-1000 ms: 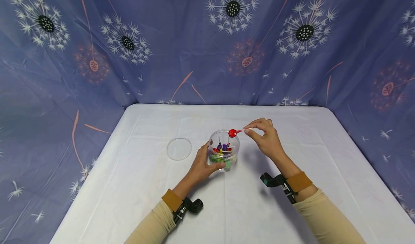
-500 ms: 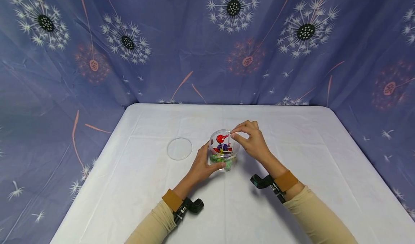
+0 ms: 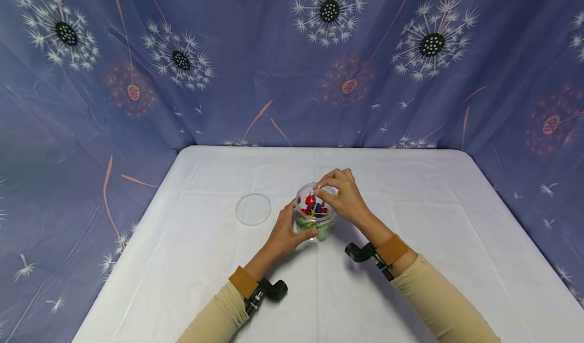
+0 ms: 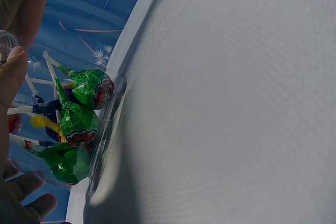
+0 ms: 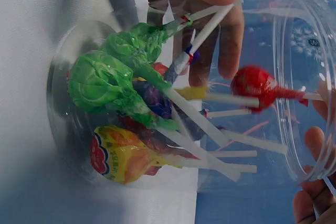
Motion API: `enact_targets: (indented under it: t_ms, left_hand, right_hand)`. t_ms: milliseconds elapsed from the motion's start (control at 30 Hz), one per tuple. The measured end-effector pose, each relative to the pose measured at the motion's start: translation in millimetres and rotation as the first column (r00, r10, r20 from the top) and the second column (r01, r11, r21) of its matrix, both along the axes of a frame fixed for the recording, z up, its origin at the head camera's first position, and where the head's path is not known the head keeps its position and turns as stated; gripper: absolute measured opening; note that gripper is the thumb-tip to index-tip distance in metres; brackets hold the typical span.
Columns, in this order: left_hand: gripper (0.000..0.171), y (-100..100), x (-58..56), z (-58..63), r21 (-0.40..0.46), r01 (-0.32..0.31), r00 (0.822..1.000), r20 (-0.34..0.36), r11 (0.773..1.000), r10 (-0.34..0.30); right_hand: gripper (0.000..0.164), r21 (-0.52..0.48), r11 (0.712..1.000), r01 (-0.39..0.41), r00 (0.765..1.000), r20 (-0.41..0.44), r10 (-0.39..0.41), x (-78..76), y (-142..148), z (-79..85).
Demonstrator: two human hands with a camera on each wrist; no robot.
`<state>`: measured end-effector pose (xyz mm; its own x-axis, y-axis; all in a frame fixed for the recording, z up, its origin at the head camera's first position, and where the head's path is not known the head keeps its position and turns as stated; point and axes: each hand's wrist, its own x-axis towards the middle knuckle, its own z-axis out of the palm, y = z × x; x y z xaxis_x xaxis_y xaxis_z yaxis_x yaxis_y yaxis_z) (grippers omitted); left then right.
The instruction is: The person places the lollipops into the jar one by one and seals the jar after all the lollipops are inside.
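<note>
A clear plastic jar [image 3: 316, 218] stands upright on the table, with its mouth uncovered. My left hand [image 3: 284, 235] grips it from the left, thumb across the front and fingers around the far side. From the right, my right hand [image 3: 344, 197] pinches the white stick of a red lollipop [image 3: 310, 200] at the jar's mouth. That lollipop hangs head down inside, above the others, as the right wrist view shows. Beneath it lie several wrapped lollipops, among them a green lollipop [image 5: 100, 81] and a yellow-orange lollipop [image 5: 123, 155], most sticks pointing up.
A clear round lid [image 3: 253, 209] lies flat on the table left of the jar. White cloth covers the table [image 3: 191, 262]. A blue dandelion-patterned curtain [image 3: 255, 69] hangs behind and along both sides.
My right hand has moved left and brought the red lollipop from beside the rim to inside the jar, tipping it head down. The left hand and jar have stayed in place.
</note>
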<state>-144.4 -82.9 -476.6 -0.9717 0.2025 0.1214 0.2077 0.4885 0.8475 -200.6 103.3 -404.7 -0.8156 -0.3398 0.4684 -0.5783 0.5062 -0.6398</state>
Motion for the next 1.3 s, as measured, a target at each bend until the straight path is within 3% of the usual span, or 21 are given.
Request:
enact_targets:
  t_ms: [200, 567, 967, 1133, 1300]
  left_hand:
    - [0.098, 0.5, 0.4, 0.1, -0.001, 0.001, 1.000, -0.006, 1.000, -0.001]
    - [0.098, 0.6, -0.3, -0.2, -0.001, -0.004, 1.000, -0.031, 1.000, 0.004]
    - [0.097, 2.0, 2.2, 2.3, 0.007, -0.016, 1.000, -0.021, 1.000, 0.016]
    - [0.097, 2.6, 1.3, 2.3, -0.005, -0.020, 1.000, -0.011, 1.000, 0.020]
    - [0.097, 2.4, 0.7, 1.7, -0.008, -0.015, 1.000, -0.017, 1.000, 0.015]
  right_hand:
    - [0.012, 0.030, 1.000, 0.008, 1.000, 0.029, -0.009, 2.7, 0.2, 1.7]
    - [0.026, -0.056, 0.996, 0.073, 0.996, 0.061, -0.070, 6.8, 17.4, 4.3]
    - [0.046, -0.143, 0.985, 0.091, 0.988, 0.134, -0.072, 12.6, 41.0, -5.3]
    - [0.065, -0.135, 0.990, 0.029, 0.979, 0.206, -0.001, 18.7, 48.8, -16.3]
    - [0.087, -0.131, 0.989, -0.074, 0.942, 0.316, 0.112, 24.5, 48.8, -32.7]
